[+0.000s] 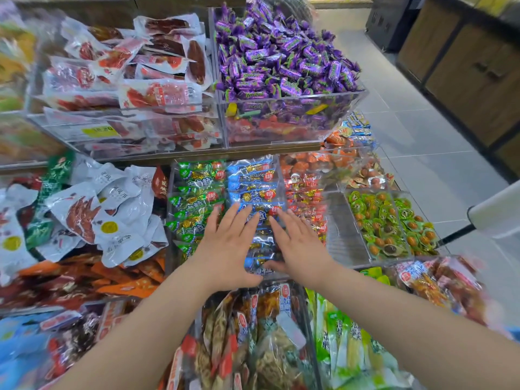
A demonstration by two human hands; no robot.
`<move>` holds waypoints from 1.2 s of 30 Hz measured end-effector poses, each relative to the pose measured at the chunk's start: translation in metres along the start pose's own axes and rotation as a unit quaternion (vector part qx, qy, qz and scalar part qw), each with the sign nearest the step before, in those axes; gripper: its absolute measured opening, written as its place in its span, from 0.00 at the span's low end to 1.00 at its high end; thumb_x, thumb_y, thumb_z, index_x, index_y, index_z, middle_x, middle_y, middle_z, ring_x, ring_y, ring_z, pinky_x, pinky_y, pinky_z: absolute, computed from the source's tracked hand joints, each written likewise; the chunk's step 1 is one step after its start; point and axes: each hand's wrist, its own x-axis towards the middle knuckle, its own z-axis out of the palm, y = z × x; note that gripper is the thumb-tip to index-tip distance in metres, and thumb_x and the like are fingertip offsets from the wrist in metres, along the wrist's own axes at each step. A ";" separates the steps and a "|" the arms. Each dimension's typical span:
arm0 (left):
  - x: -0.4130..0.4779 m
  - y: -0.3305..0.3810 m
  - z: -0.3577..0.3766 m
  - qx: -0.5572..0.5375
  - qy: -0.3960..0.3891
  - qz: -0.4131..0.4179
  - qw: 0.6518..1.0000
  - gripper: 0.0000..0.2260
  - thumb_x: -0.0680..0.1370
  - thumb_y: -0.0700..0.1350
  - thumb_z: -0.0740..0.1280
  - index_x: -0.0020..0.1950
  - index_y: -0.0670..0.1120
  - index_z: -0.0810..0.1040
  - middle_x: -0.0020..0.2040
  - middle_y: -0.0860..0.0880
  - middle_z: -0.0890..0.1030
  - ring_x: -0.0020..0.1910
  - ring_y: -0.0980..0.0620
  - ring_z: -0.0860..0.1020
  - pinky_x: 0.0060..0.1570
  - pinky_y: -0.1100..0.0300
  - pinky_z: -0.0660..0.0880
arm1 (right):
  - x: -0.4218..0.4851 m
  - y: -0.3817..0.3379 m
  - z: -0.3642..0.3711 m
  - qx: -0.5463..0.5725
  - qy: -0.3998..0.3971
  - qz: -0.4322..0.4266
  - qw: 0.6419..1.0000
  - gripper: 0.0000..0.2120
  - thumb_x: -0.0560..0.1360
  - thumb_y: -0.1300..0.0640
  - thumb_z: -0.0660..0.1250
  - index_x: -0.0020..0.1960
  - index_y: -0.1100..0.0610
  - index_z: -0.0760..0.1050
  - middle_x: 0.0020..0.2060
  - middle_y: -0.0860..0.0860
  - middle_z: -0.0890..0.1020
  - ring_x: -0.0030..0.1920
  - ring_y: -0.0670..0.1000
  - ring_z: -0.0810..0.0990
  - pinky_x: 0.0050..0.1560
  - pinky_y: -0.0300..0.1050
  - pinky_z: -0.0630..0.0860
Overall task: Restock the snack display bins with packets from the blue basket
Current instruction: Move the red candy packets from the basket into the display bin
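Note:
Both my hands lie flat over a clear bin of small blue snack packets (254, 187) in the middle row of the display. My left hand (228, 243) rests on the bin's left side, fingers straight and spread, partly over the green packets (194, 192) beside it. My right hand (298, 246) presses on the right side of the blue row, fingers straight. Several blue packets show between the two hands. Red packets (304, 190) fill the bin to the right. No blue basket is in view.
Above stand bins of purple candies (281, 60) and red meat packets (126, 74). White pouches (112, 215) lie at left, green-wrapped snacks (391, 223) at right, tall packets (253, 333) nearest me. A tiled aisle (422, 136) and wooden cabinets (472, 66) run along the right.

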 end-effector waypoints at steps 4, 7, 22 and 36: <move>0.015 0.005 -0.004 0.068 -0.018 -0.028 0.997 0.59 0.65 0.77 0.57 0.70 0.46 0.20 0.71 0.44 0.22 0.68 0.44 0.20 0.64 0.38 0.23 | 0.018 0.006 0.000 -0.053 -0.010 -0.009 0.999 0.51 0.70 0.30 0.60 0.76 0.54 0.35 0.74 0.57 0.32 0.72 0.60 0.28 0.67 0.54 0.25; 0.025 0.004 -0.004 0.041 -0.057 -0.044 0.997 0.57 0.67 0.74 0.61 0.76 0.43 0.30 0.79 0.45 0.38 0.77 0.44 0.36 0.71 0.40 0.32 | 0.021 0.010 -0.003 -0.067 -0.003 -0.023 0.997 0.56 0.67 0.29 0.62 0.74 0.55 0.29 0.70 0.54 0.25 0.68 0.59 0.22 0.66 0.55 0.23; 0.037 0.005 0.001 0.027 -0.152 -0.050 0.987 0.56 0.68 0.70 0.65 0.78 0.43 0.35 0.78 0.44 0.36 0.77 0.45 0.37 0.74 0.48 0.38 | 0.029 0.014 -0.003 -0.030 -0.043 -0.044 0.998 0.54 0.66 0.29 0.64 0.77 0.56 0.43 0.77 0.51 0.49 0.76 0.52 0.44 0.73 0.55 0.36; 0.017 0.031 -0.033 -0.136 -0.015 -0.087 0.987 0.35 0.72 0.66 0.65 0.75 0.55 0.63 0.78 0.47 0.57 0.78 0.46 0.50 0.74 0.46 0.46 | -0.030 0.029 -0.027 0.385 0.179 0.087 0.901 0.15 0.76 0.56 0.67 0.62 0.55 0.77 0.62 0.51 0.77 0.65 0.51 0.71 0.65 0.40 0.62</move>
